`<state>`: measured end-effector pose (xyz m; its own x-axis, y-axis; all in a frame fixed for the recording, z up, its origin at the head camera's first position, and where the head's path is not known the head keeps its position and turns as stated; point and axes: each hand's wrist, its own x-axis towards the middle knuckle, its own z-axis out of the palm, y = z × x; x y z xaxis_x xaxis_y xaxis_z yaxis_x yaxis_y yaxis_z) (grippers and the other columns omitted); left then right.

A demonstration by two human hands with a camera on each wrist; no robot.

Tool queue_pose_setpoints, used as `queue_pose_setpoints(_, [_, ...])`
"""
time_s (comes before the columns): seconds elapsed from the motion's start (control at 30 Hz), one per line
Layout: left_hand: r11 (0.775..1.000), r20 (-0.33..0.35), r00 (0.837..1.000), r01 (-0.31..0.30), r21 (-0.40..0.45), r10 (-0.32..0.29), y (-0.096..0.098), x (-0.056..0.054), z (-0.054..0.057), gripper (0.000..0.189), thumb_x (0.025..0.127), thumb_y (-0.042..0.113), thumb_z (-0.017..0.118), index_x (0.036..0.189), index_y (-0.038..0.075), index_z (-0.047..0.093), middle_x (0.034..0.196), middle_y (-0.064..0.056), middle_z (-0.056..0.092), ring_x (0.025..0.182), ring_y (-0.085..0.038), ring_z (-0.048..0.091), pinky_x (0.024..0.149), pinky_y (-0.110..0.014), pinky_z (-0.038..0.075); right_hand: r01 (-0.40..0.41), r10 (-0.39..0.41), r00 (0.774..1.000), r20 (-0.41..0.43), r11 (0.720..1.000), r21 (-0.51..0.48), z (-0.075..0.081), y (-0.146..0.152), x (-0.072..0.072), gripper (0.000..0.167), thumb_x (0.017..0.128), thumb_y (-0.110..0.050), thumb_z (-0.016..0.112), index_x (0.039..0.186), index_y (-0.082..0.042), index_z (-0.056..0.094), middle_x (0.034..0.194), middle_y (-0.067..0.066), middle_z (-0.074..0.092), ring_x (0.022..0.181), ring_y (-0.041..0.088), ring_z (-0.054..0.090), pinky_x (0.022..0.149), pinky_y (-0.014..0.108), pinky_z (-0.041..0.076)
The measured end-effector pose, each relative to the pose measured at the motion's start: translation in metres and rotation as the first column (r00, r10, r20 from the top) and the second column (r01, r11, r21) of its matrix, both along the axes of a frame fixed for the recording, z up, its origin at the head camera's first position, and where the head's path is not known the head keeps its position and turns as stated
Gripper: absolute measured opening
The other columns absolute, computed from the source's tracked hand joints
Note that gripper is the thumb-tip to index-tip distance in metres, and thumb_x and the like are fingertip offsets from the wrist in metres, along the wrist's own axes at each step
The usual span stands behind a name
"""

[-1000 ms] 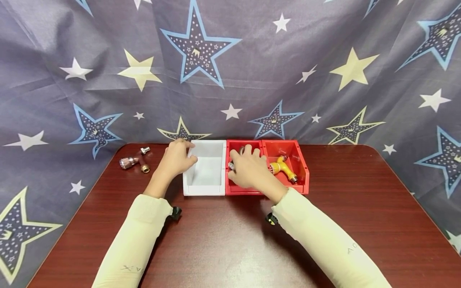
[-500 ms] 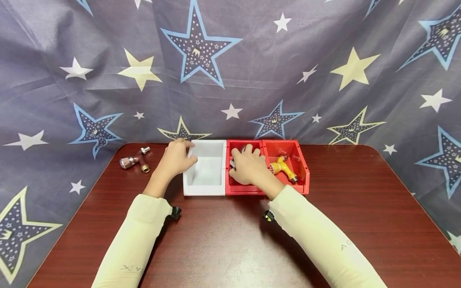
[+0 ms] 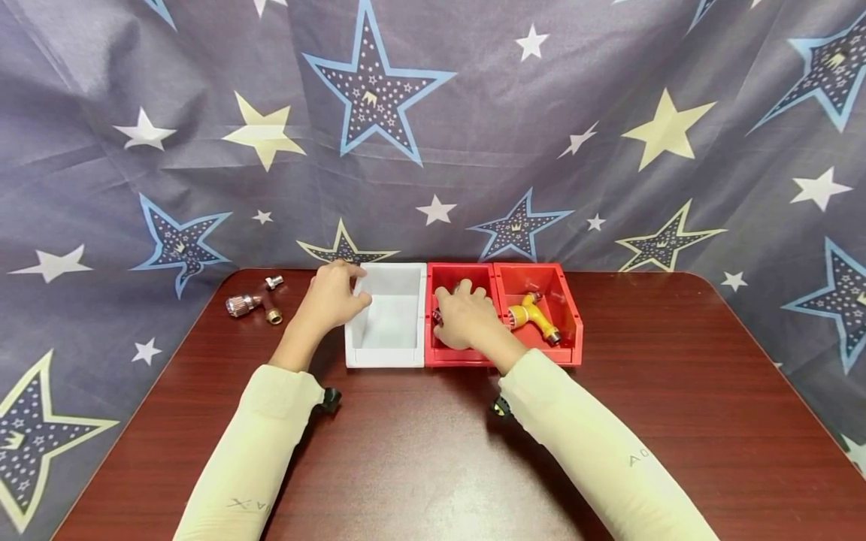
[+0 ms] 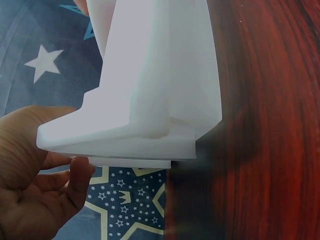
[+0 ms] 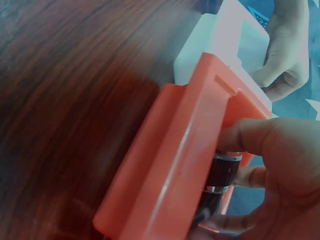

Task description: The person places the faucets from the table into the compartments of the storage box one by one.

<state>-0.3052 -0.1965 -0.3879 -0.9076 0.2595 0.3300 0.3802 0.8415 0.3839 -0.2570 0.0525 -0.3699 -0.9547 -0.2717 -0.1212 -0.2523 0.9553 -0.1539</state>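
Note:
My left hand (image 3: 331,297) grips the left rim of the white bin (image 3: 386,358), thumb on one side and fingers on the other. My right hand (image 3: 467,319) reaches down into the middle red bin (image 3: 449,356). Its fingers are curled round a dark tap (image 5: 223,171) with a black ribbed knob and silvery bands, seen in the right wrist view inside the bin's wall. The hand hides most of this tap in the head view. A yellow tap (image 3: 536,315) lies in the right red bin (image 3: 573,330).
The three bins stand side by side at the back of the brown wooden table (image 3: 419,443). A brown tap (image 3: 252,303) with a ribbed knob and a small metal fitting (image 3: 274,282) lie at the back left. A star-patterned cloth (image 3: 433,150) hangs behind.
My right hand has sunk a little lower into the middle red bin, and its forearm has shifted slightly left. The left hand keeps its place on the white bin.

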Motion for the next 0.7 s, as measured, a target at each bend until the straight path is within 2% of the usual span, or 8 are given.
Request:
queue_pose_setpoints(0.37, [1.000, 0.011, 1.000, -0.003, 0.002, 0.003, 0.001, 0.000, 0.000, 0.045, 0.077, 0.014, 0.069, 0.117, -0.006, 0.073, 0.121, -0.027, 0.066, 0.108, -0.046, 0.061, 0.084, -0.057, 0.051, 0.005, -0.006, 1.000, 0.017, 1.000, 0.028, -0.012, -0.002, -0.004, 0.062, 0.090, -0.036, 0.073, 0.143, -0.011, 0.051, 0.129, 0.023, 0.048, 0.113, 0.043, 0.052, 0.095, 0.052, 0.048])
queue_pose_setpoints(0.7, [1.000, 0.021, 1.000, -0.006, 0.003, 0.006, 0.000, 0.000, 0.001, 0.044, 0.078, 0.014, 0.068, 0.117, -0.006, 0.073, 0.123, -0.028, 0.065, 0.110, -0.046, 0.061, 0.085, -0.056, 0.051, -0.006, 0.005, 0.999, 0.036, 1.000, 0.019, -0.016, 0.000, -0.008, 0.061, 0.092, -0.035, 0.071, 0.143, -0.010, 0.051, 0.127, 0.023, 0.050, 0.115, 0.042, 0.051, 0.096, 0.052, 0.048])
